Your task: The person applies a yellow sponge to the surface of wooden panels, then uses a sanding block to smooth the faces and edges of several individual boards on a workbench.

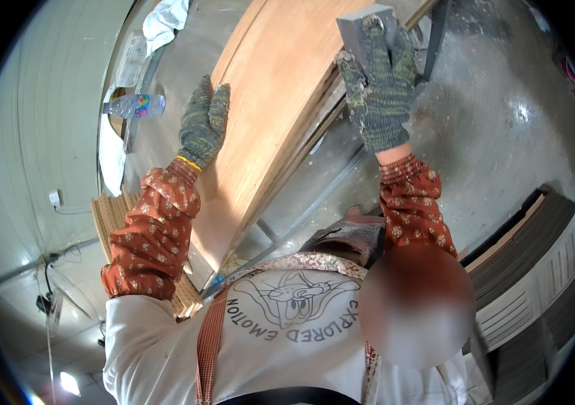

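Note:
A long light-brown wooden panel (267,101) lies in front of me, slanting away toward the top of the view, with more boards beneath it. My left hand (204,121), in a grey-green knitted glove, rests along the panel's left edge with its fingers stretched out. At the far right of the panel, my right hand (382,91), in a matching frayed glove, grips a grey rectangular block (353,30). Its fingers lie over the block and its thumb is at the left side. The block's underside is hidden.
A plastic bottle (135,106) lies left of my left hand, near white cloth (164,23). Slatted wooden pieces (106,216) stand by my left sleeve. Metal frame bars (314,202) run under the panel. A stack of dark boards (537,243) sits at the right.

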Demonstrator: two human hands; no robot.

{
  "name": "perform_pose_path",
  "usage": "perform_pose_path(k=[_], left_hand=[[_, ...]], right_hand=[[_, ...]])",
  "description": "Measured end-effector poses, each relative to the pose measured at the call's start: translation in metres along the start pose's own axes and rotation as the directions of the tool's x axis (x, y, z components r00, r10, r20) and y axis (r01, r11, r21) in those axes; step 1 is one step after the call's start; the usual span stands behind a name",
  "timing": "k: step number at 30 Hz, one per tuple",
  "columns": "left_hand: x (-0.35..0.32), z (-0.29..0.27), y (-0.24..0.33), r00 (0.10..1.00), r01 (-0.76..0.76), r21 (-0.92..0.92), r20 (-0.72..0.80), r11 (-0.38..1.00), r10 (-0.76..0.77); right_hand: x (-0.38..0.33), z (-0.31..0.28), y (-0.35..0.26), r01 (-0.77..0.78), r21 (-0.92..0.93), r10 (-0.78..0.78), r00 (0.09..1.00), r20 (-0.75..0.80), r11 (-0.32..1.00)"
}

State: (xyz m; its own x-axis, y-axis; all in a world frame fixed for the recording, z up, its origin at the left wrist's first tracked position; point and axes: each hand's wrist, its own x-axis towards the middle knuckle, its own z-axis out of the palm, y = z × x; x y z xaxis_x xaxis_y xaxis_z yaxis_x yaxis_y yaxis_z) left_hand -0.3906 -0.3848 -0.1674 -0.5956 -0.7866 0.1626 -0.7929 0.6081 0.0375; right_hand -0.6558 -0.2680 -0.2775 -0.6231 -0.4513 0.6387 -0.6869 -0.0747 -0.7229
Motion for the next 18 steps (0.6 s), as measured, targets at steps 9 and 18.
perform_pose_path(k=[9, 18], left_hand=[[0.013, -0.018, 0.064, 0.827, -0.539, -0.158, 0.085, 0.828, 0.555], [0.003, -0.016, 0.075, 0.832, -0.492, -0.262, 0.137, 0.830, 0.537]], right_hand=[[-0.044, -0.012, -0.031, -0.130, 0.042, 0.129, 0.991, 0.027, 0.991], [-0.083, -0.037, -0.067, -0.264, -0.032, 0.265, 0.945, 0.191, 0.964]])
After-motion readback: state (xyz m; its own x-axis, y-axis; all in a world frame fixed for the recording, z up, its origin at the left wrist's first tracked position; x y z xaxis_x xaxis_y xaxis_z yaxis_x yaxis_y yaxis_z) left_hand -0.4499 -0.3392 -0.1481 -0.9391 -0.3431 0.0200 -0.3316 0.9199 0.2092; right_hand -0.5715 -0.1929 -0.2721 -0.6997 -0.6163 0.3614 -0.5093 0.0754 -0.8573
